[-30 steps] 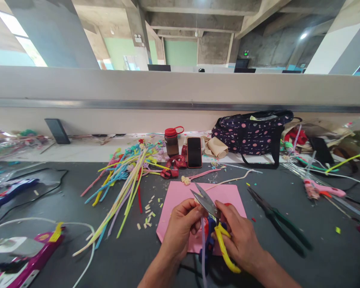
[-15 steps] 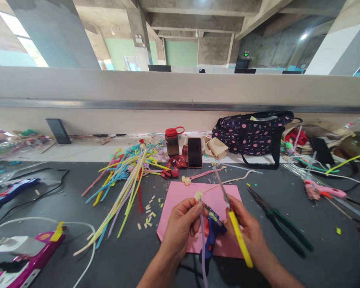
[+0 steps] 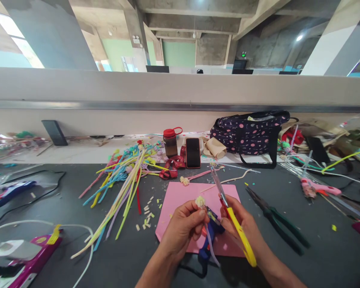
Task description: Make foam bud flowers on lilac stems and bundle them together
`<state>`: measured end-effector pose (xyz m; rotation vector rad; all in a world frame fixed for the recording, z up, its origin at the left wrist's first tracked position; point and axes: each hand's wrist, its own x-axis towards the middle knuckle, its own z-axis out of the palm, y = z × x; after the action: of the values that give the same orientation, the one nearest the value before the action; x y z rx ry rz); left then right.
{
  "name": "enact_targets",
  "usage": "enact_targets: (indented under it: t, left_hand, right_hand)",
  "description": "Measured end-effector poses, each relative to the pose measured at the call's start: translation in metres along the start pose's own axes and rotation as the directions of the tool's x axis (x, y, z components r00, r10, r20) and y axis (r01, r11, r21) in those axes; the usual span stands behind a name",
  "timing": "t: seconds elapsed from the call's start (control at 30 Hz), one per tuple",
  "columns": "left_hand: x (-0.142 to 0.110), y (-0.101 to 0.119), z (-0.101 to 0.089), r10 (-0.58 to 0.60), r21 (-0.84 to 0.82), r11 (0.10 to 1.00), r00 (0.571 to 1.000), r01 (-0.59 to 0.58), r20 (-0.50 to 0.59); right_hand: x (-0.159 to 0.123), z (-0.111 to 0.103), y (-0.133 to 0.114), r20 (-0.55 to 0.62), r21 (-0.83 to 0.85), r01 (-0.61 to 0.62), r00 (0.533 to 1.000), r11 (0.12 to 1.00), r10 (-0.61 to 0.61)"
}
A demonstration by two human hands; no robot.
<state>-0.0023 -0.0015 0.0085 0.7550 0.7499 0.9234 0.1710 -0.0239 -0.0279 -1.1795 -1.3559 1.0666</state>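
Observation:
My left hand pinches a small cream flower just below its head. From those fingers a thin lilac pipe cleaner stem hangs down. Scissors with yellow handles are gripped in my right hand, blades pointing up and away, apart from the flower. Under both hands lies a pink sheet, with a blue glue gun on it, partly hidden by my fingers. Past the sheet's far edge rests another cream flower on a pink stem.
Dark green-handled pliers lie right of the sheet. On the left are bundled coloured pipe cleaners, short cut bits and a magenta power strip. Behind stand a red-capped bottle, a phone and a patterned bag.
The flower has tipped so its head faces me more, and its stem has swung to the right at the lower end. The scissors have turned slightly in my right hand. The view has shifted a little.

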Motion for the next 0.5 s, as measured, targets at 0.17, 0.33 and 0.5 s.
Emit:
enact_targets:
  t: [0.17, 0.33, 0.5]
  left_hand:
    - [0.000, 0.001, -0.001, 0.012, -0.025, 1.000, 1.000, -0.013, -0.014]
    - [-0.001, 0.000, -0.003, 0.041, -0.035, 0.999, 0.999, -0.042, -0.017]
    - [-0.001, 0.000, -0.003, 0.025, -0.060, 0.998, 0.996, -0.030, -0.086]
  right_hand:
    - [-0.002, 0.003, -0.005, 0.013, 0.025, 0.038, 0.999, 0.999, -0.038]
    - [-0.003, 0.002, -0.002, -0.038, 0.052, 0.038, 0.999, 0.998, -0.036]
    - [-0.005, -0.002, 0.006, -0.041, 0.028, 0.072, 0.997, 0.997, -0.071]
